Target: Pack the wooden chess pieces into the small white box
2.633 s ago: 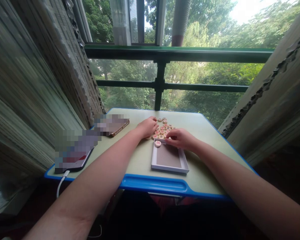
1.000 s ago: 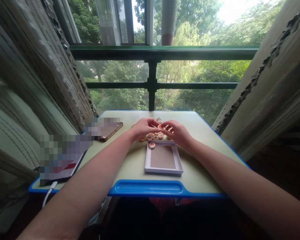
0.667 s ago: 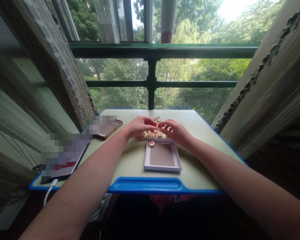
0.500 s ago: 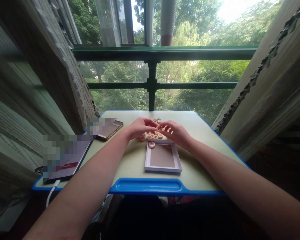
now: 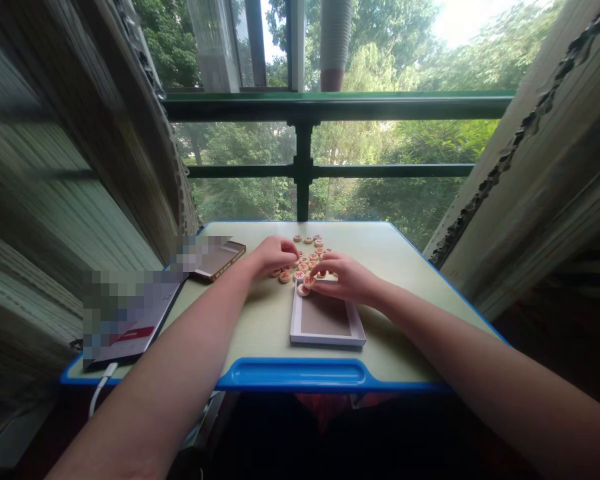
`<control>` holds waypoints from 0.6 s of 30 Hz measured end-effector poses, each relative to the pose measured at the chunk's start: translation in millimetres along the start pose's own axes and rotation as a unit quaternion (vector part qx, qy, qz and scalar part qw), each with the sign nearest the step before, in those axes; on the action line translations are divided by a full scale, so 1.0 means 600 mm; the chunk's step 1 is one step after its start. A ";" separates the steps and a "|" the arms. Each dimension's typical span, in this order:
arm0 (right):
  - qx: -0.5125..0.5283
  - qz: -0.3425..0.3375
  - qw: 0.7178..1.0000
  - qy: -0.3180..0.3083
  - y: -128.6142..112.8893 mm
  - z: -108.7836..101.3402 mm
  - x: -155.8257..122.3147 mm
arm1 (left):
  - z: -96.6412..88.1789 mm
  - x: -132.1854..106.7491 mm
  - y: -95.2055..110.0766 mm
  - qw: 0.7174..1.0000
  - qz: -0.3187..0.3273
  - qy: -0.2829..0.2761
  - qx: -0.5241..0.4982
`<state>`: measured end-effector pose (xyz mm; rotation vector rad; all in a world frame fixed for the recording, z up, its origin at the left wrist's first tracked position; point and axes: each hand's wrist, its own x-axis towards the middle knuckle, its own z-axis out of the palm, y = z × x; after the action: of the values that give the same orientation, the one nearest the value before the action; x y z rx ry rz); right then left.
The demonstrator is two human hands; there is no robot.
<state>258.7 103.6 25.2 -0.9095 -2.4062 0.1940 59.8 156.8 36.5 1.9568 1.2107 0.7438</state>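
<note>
Up at the far end of the table (image 5: 260, 327), both hands are in among the wooden discs (image 5: 311, 256) — a loose scatter of red-marked pieces lying just beyond the shallow white box (image 5: 327, 339); the right hand (image 5: 344, 281) lies across the box's far rim, thumb and forefinger drawn close on one disc (image 5: 309, 281) at the far left corner, a second disc (image 5: 303, 291) touching it on the near side; whether the pinched one is down on the box floor or just above it, I cannot tell; the left hand (image 5: 275, 254) is curled low over the scatter's left edge, fingers bent, tips down on the pieces — whether it actually grips one I cannot tell; by my reading this is the loading of the box, barely begun, brown floor showing across the rest of it; the next move calls for a flat, gentle release snug against the neighbour, without knocking it askew; a dark case (image 5: 220, 259) lies off to the left
</note>
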 end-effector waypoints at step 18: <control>-0.040 -0.018 0.999 -0.011 -0.011 0.012 -0.001 | 0.014 0.001 -0.001 0.990 0.047 0.012 0.132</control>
<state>251.1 98.6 20.9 -0.9029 -2.4635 0.0941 66.0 155.1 31.2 2.2386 1.2928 0.6843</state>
